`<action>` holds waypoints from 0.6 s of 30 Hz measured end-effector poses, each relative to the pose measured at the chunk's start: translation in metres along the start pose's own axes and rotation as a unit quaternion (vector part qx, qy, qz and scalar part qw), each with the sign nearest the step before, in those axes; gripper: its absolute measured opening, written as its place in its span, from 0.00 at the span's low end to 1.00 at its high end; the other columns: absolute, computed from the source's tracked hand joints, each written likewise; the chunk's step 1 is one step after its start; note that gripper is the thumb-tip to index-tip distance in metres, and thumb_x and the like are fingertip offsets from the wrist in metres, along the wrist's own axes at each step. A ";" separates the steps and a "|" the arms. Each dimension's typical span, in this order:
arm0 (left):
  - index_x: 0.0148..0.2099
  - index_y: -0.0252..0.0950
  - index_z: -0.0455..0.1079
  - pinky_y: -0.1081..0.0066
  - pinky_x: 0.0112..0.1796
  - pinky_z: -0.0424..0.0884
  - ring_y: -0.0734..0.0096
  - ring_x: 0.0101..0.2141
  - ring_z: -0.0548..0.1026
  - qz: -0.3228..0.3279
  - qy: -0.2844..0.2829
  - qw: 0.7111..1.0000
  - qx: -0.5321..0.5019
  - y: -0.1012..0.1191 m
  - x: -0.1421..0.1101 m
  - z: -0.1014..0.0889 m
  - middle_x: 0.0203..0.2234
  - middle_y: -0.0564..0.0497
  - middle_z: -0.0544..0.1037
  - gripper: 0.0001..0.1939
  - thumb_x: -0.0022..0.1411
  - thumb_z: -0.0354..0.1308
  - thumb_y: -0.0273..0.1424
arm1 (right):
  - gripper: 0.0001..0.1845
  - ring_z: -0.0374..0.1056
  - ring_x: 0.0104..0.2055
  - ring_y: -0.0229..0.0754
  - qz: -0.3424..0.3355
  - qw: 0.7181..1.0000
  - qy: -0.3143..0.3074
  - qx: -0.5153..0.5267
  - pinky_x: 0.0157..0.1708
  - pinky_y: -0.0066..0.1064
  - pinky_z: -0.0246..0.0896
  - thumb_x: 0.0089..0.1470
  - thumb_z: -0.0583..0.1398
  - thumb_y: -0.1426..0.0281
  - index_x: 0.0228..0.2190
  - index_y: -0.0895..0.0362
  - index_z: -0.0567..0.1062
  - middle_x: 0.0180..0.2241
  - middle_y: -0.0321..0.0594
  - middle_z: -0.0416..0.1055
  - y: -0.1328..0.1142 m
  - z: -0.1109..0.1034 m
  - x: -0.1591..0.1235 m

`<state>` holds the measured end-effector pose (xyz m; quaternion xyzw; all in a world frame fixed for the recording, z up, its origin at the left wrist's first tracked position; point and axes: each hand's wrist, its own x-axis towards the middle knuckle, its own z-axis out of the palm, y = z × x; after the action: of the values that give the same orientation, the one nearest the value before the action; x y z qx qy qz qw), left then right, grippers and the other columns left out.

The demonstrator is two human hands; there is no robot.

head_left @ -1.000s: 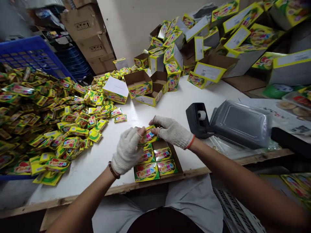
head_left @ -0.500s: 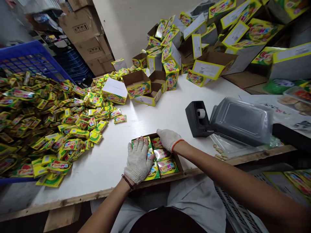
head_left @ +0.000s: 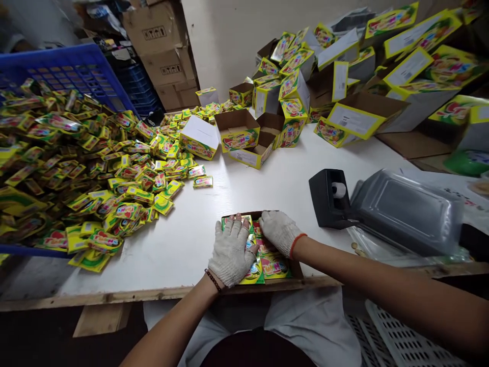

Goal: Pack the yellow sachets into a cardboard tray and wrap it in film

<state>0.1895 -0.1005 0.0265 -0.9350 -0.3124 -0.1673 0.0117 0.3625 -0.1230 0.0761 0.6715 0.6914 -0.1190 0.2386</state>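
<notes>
A shallow brown cardboard box point(head_left: 296, 270) lies at the table's near edge, filled with small yellow-green candy packets point(head_left: 275, 266). My left hand point(head_left: 233, 250), in a white knit glove with bare fingertips, rests flat across the packets on the left side, its fingers spread. Over the box's right half, my right hand point(head_left: 280, 232), also gloved, has its fingers together and curled down at the far packets. Whatever those fingertips hold is hidden beneath the glove.
A big heap of candy packets point(head_left: 126, 178) spills from a blue crate point(head_left: 84, 71) on the left. Several open display boxes point(head_left: 239, 130) stand at the back. On the right sit a black tape dispenser point(head_left: 330, 199) and a clear plastic container point(head_left: 412, 209).
My right hand has shifted from the box's far rim inward over the packets, its fingers now curled down. My left hand stays flat on the packets. The whole view has swung slightly left.
</notes>
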 end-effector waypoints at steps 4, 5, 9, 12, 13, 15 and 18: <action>0.66 0.32 0.65 0.42 0.61 0.53 0.49 0.64 0.59 -0.013 -0.016 1.000 -0.009 0.001 -0.001 0.001 0.65 0.41 0.59 0.32 0.68 0.49 0.47 | 0.25 0.65 0.50 0.58 0.003 1.000 -0.002 -0.019 0.46 0.45 0.62 0.61 0.43 0.82 0.51 0.71 0.74 0.47 0.60 0.66 -0.007 0.006 -0.002; 0.66 0.32 0.64 0.42 0.61 0.52 0.50 0.64 0.58 -0.017 -0.024 0.999 -0.013 0.001 -0.001 0.001 0.65 0.41 0.58 0.32 0.68 0.49 0.47 | 0.26 0.65 0.49 0.58 0.006 1.000 0.000 -0.022 0.46 0.45 0.63 0.61 0.43 0.83 0.52 0.71 0.74 0.48 0.60 0.66 -0.010 0.008 -0.003; 0.67 0.33 0.64 0.41 0.62 0.49 0.50 0.65 0.56 -0.028 -0.041 0.998 -0.038 0.001 -0.002 -0.001 0.66 0.42 0.57 0.33 0.67 0.50 0.47 | 0.26 0.66 0.48 0.57 0.062 0.998 0.002 0.007 0.39 0.44 0.67 0.63 0.42 0.81 0.51 0.68 0.75 0.47 0.61 0.64 -0.019 0.010 0.001; 0.68 0.33 0.61 0.40 0.63 0.48 0.50 0.66 0.54 -0.042 -0.071 0.995 -0.054 0.002 0.000 -0.002 0.67 0.41 0.54 0.36 0.68 0.47 0.51 | 0.24 0.67 0.47 0.56 0.109 0.991 -0.024 0.069 0.37 0.46 0.69 0.66 0.44 0.75 0.53 0.66 0.73 0.46 0.63 0.64 -0.018 0.004 0.009; 0.69 0.32 0.61 0.39 0.63 0.47 0.49 0.67 0.53 -0.044 -0.086 0.993 -0.060 0.002 0.001 -0.003 0.67 0.41 0.52 0.37 0.69 0.45 0.52 | 0.23 0.66 0.49 0.56 0.094 0.992 -0.042 0.071 0.40 0.48 0.68 0.66 0.45 0.75 0.54 0.65 0.73 0.48 0.62 0.63 -0.017 0.002 0.011; 0.69 0.32 0.60 0.38 0.62 0.46 0.48 0.67 0.51 -0.046 -0.108 0.991 -0.069 0.002 0.002 -0.004 0.67 0.41 0.50 0.37 0.70 0.41 0.53 | 0.23 0.63 0.53 0.58 0.047 0.996 -0.069 0.044 0.44 0.50 0.67 0.64 0.46 0.77 0.55 0.63 0.72 0.52 0.59 0.63 -0.013 -0.003 0.014; 0.69 0.32 0.60 0.39 0.63 0.47 0.50 0.67 0.51 -0.040 -0.101 0.991 -0.072 0.001 0.002 -0.003 0.67 0.41 0.52 0.37 0.71 0.40 0.53 | 0.26 0.60 0.56 0.58 0.023 0.997 -0.078 0.005 0.46 0.48 0.67 0.62 0.45 0.81 0.56 0.63 0.71 0.53 0.56 0.63 -0.010 -0.002 0.014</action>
<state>0.1904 -0.1001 0.0305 -0.9322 -0.3367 -0.0939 -0.0937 0.3522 -0.1108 0.0694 0.6767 0.6548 -0.1685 0.2912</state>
